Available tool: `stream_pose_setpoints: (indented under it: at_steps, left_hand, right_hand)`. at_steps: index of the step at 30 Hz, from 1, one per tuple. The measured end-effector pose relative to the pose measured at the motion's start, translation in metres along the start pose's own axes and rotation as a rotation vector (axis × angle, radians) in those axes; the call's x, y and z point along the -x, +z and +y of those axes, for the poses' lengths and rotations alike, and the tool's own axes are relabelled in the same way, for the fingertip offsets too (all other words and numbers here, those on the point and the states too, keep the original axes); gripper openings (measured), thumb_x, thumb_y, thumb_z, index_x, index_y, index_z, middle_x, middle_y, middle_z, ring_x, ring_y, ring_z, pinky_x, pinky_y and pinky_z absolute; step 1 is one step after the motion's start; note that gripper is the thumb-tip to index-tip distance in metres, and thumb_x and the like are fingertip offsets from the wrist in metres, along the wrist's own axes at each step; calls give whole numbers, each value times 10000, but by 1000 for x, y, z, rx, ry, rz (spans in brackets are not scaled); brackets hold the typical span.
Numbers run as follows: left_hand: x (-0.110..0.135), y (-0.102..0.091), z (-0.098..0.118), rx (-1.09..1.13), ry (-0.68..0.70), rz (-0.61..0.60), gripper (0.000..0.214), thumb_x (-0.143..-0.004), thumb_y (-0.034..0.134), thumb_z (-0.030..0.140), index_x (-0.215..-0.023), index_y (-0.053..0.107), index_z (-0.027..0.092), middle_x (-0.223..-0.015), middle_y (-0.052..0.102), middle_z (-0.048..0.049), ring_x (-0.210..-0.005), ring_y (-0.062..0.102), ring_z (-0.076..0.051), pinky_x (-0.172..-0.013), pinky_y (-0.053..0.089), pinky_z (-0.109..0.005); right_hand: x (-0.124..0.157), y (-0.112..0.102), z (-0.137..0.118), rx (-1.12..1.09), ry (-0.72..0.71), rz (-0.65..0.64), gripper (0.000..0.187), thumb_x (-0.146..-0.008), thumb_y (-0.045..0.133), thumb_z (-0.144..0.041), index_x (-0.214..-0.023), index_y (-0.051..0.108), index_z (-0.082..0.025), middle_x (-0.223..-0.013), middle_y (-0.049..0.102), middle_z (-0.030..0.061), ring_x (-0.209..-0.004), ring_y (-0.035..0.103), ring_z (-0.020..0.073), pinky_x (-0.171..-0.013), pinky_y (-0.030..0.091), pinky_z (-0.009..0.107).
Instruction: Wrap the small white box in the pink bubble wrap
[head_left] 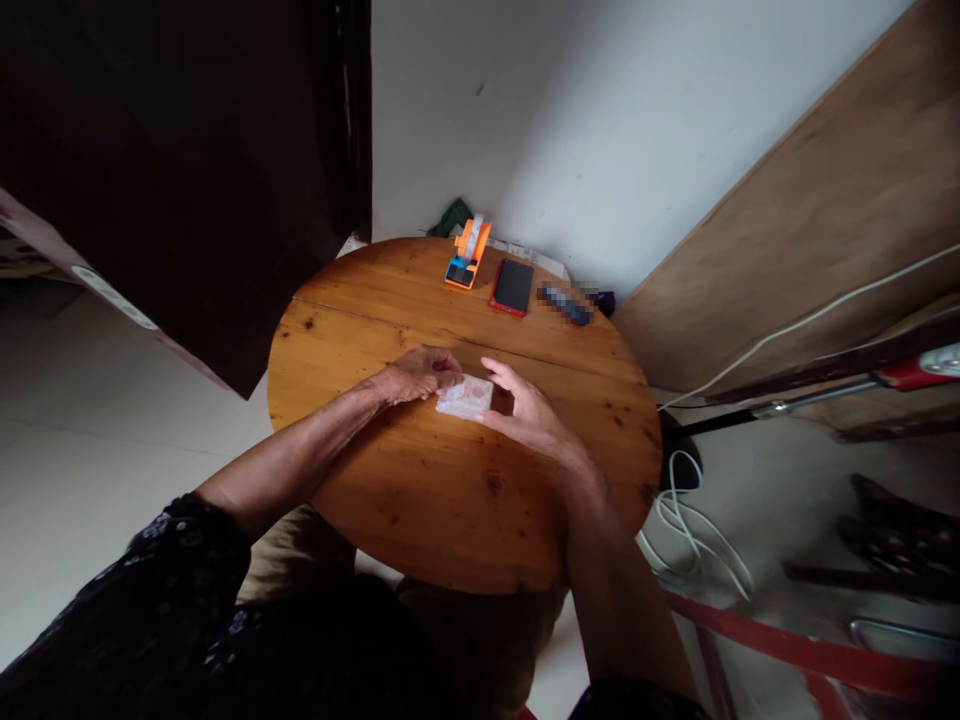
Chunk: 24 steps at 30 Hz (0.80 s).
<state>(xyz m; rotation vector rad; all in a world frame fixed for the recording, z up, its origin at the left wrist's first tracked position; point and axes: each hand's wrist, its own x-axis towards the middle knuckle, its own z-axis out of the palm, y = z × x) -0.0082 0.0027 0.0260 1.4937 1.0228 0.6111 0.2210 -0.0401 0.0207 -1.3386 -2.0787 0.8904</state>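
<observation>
A small flat packet [474, 393], white with red print and wrapped in clear plastic, lies at the middle of the round wooden table [450, 500]. At its left end, my left hand [429, 374] is closed, fingertips pinching the edge of the wrapping. My right hand [529, 410] curves around the right end with thumb and fingers spread apart. Its thumb touches or nearly touches the near right corner, while the index finger is raised clear of the packet.
Toward the wall stand an orange and blue tape dispenser [466, 252], a red-edged phone [513, 287] and a dark, blurred-out object [566, 302]. Right of the table, a white cable [686, 530] lies coiled on the floor near a red chair frame [795, 645]. A dark door [187, 150] is at left.
</observation>
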Motion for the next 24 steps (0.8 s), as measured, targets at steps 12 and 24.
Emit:
stream_pose_setpoints:
  at_steps: [12, 24]
  left_hand:
    - [1, 3, 5, 18, -38, 28, 63, -878, 629, 195, -889, 634, 133, -623, 576, 30, -531, 493, -78, -481, 352, -195]
    - [2, 0, 3, -27, 18, 22, 158, -836, 665, 281, -899, 655, 137, -678, 603, 18, -591, 501, -90, -557, 359, -211]
  right_hand:
    - [-3, -5, -15, 51, -216, 153, 366, -781, 713, -255, -1146, 717, -255, -1282, 693, 75, -1208, 649, 265, -1078, 486, 459]
    - [-11, 14, -20, -1, -251, 490, 147, -951, 563, -289, -868, 673, -239, -1047, 763, 59, -998, 712, 207, -924, 545, 380]
